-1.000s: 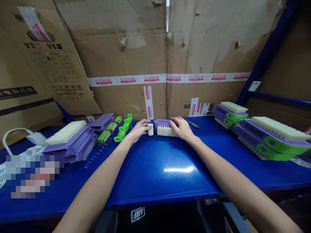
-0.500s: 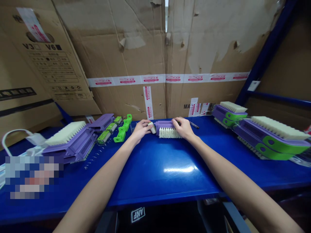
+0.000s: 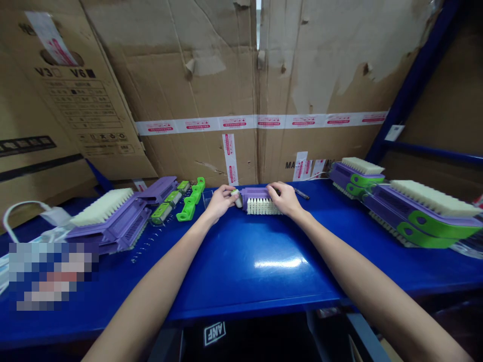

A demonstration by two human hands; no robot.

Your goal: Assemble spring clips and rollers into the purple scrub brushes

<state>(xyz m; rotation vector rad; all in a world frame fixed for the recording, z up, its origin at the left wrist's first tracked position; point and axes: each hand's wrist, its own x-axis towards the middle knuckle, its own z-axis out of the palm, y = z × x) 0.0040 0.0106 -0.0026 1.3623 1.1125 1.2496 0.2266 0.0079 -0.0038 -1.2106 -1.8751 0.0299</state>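
Observation:
A purple brush head (image 3: 254, 193) with rows of cream bristles (image 3: 263, 206) lies bristles toward me at the middle of the blue table. My right hand (image 3: 284, 199) is closed around its right end. At the left end, the fingers of my left hand (image 3: 221, 203) pinch a small pale piece with a greenish top (image 3: 237, 197). That piece is up against or very near the brush head's end; contact is hard to make out. Left of my left hand lie a bright green wavy plastic part (image 3: 191, 199) and a row of small green-and-metal pieces (image 3: 166, 205).
Purple brush heads (image 3: 118, 221) stand at the left, beside several scattered springs (image 3: 149, 245) and a white charger (image 3: 56, 215). Brushes with green ends (image 3: 422, 213) are on the right. A dark pen-like tool (image 3: 301, 193) lies behind my right hand. Cardboard (image 3: 211, 90) walls the back.
The small pale piece in my left fingers has shifted slightly right and turned a little toward the brush head. My right hand and the brush head have stayed in place.

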